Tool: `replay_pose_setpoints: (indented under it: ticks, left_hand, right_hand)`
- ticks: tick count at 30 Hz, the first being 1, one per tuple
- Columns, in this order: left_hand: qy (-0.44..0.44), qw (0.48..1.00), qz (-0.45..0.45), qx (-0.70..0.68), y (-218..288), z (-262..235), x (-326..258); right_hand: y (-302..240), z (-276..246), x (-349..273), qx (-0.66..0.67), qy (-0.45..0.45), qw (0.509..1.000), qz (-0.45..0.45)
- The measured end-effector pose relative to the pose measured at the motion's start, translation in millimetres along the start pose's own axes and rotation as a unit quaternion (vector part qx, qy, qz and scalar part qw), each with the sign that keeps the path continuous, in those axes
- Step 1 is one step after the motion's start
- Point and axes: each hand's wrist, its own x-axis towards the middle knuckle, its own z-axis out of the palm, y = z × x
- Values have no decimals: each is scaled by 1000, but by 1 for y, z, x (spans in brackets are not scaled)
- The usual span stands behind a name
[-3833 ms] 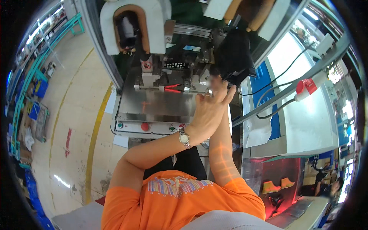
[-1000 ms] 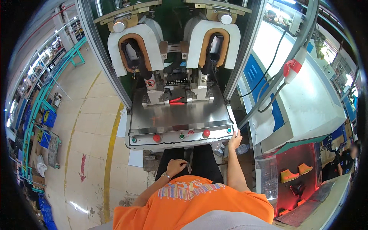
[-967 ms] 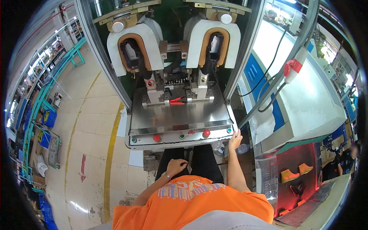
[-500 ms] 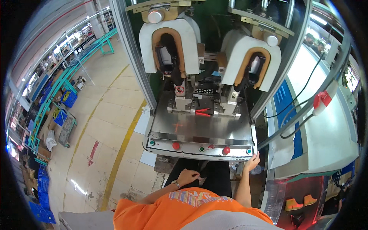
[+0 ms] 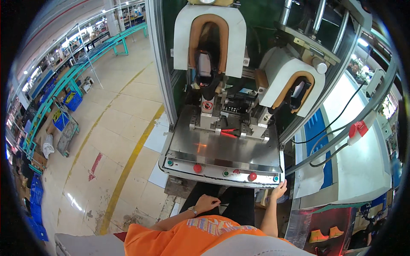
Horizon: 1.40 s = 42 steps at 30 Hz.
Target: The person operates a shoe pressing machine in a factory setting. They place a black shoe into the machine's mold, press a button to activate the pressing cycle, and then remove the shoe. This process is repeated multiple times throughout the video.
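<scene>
You sit at the steel-topped press machine (image 5: 222, 149), your left hand (image 5: 206, 203) resting on your dark-trousered lap with the fingers curled loosely and nothing in them. Your right hand (image 5: 279, 190) is at the machine's lower right corner, fingers spread and touching the edge of the metal table just beside the small green button (image 5: 276, 178); it grips nothing.

Compared with half a second ago, the view has tilted further left: the machine now sits right of centre, and more of the pale factory floor with its yellow line (image 5: 128, 164) shows. Both hands lie much where they were then. Nearly four seconds back, both of your arms were stretched up to the clamps; now they are down at the near edge.

On the front panel, two red round buttons (image 5: 197, 168) stand between the green ones. A pair of red-handled pliers (image 5: 229, 132) lies on the table near the clamps. Above, two white padded moulds with tan horseshoe liners (image 5: 209, 36) hang over dark shoe parts. To the right, black cables run to a red-and-white plug (image 5: 358, 128).
</scene>
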Motion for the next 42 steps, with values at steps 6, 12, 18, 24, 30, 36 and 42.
replay_pose_setpoints:
  ticks: [6, 12, 18, 24, 30, 36, 42]
  left_hand:
    - [-1, 1000, 8, -21, -7, 1, -5]
    - [-3, 1000, 15, -25, -7, 0, -7]
    - [9, 998, 57, -14, -7, -5, -9]
    - [-18, 971, 5, -239, 16, -29, -16]
    - [-1, 899, -13, -438, 46, -62, -24]
    - [215, 838, -61, -498, 50, -137, -39]
    - [137, 672, 115, -718, 103, -240, -17]
  right_hand:
    - [-12, -4, -2, -20, 0, 999, 38]
    - [-93, -18, -15, -21, 139, 987, -83]
    - [-321, -20, -10, 380, -93, 854, -343]
    - [-532, -61, -56, 366, -121, 721, -576]
    - [-611, -28, -52, 158, 35, 672, -723]
    - [-581, -100, -47, 358, 34, 641, -678]
    - [-482, -131, -11, 477, -293, 672, -486]
